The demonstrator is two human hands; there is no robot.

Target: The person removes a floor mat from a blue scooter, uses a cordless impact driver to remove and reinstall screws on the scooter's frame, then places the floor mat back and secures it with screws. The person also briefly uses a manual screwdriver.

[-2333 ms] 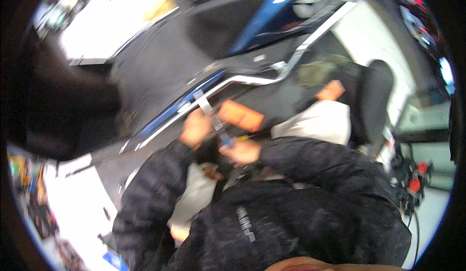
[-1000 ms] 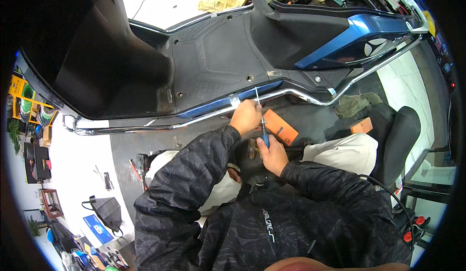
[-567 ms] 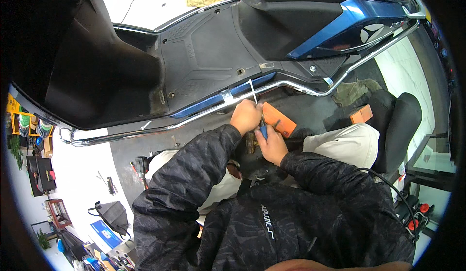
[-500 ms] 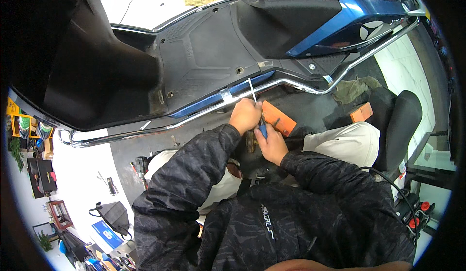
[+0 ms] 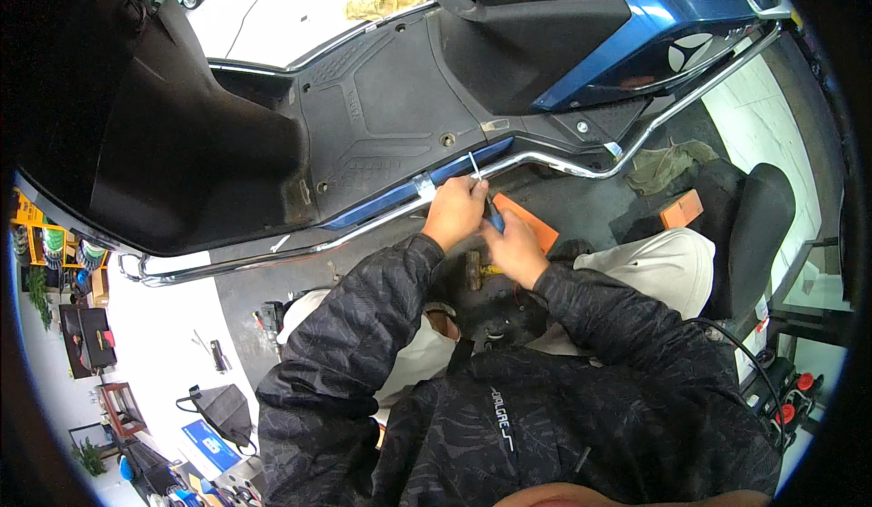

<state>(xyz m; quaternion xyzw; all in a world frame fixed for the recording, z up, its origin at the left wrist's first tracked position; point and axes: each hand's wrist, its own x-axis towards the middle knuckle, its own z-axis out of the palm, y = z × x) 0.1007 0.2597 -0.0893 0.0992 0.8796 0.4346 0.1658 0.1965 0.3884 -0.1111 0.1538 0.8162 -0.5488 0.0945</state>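
While the left hand (image 5: 456,213) pinches the thin stiff shaft of the screwdriver (image 5: 476,169) pointing to 12 o'clock, the right hand (image 5: 515,248) grasps its blue handle, which looks light and best held there.

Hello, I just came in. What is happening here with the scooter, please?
A person sits beside a blue scooter and works at its lower side. Both hands hold a screwdriver: the left hand is up at the thin shaft, the right hand on the blue handle. The tip points at the blue side panel, just above the chrome guard rail. An orange box lies right beside the hands.
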